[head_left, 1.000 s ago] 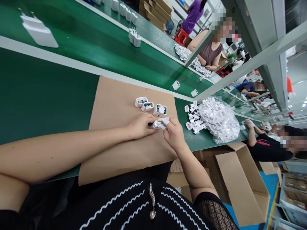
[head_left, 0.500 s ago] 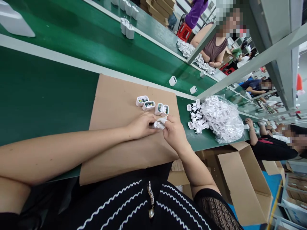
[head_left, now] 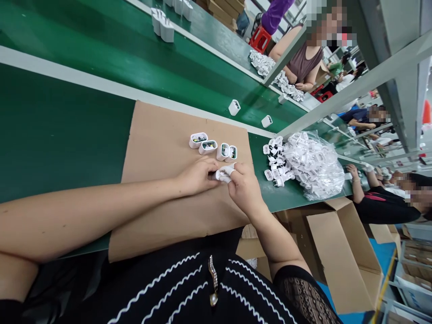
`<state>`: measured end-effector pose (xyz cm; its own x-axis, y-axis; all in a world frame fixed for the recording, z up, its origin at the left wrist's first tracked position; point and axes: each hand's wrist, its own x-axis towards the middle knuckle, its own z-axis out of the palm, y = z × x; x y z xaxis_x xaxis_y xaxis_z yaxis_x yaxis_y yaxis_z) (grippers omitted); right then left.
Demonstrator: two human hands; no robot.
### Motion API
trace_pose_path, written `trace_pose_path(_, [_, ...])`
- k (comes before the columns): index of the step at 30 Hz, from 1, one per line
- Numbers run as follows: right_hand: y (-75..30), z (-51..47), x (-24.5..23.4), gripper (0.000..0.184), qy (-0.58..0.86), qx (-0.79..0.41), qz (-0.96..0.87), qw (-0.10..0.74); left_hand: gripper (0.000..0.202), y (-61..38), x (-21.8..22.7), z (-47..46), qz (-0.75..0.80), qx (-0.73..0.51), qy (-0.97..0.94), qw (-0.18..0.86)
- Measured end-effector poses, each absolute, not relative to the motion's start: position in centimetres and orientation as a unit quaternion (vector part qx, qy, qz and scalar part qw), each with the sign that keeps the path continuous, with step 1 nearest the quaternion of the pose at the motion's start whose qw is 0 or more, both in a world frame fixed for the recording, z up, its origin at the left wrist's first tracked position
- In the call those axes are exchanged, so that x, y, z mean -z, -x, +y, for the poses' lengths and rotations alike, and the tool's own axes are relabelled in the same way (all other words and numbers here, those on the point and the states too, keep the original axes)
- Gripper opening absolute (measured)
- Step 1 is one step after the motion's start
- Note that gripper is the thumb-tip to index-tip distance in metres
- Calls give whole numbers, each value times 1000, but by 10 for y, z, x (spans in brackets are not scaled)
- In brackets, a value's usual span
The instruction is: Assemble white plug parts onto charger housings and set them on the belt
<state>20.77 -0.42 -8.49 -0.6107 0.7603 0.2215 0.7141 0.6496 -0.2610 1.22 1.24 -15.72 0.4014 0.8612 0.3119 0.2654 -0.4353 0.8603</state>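
Observation:
My left hand [head_left: 197,177] and my right hand [head_left: 245,189] meet over the cardboard sheet [head_left: 162,135], both closed on a small white charger casing [head_left: 223,173]. White finger cots seem to cover some of my right fingers, though the fingers partly hide the casing. Just beyond my hands lie several open white charger casings [head_left: 208,147] with dark and green insides showing. Loose white plug parts [head_left: 275,159] sit on the green conveyor belt [head_left: 60,121] to the right of my right hand, beside a clear bag of white parts [head_left: 313,164].
White chargers [head_left: 234,107] ride the belt beyond the sheet. Co-workers [head_left: 303,63] sit across the line, with another person [head_left: 384,207] at right. Grey metal shelf posts [head_left: 394,81] rise at upper right. An open cardboard box [head_left: 340,256] stands below the belt's edge.
The white chargers on the belt have moved left. The whole view has shifted slightly. My hands stay together on the casing, turning it a little.

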Motion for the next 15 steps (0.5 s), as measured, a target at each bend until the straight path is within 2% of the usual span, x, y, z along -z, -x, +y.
trace_pose_path(6, [-211, -4, 85, 37, 429, -80, -880, 188, 14, -13, 157, 12, 376, -399, -747, 377])
trace_pose_path(15, [-209, 2, 89, 32, 404, -60, -901, 147, 13, -13, 158, 12, 372, -405, -745, 377])
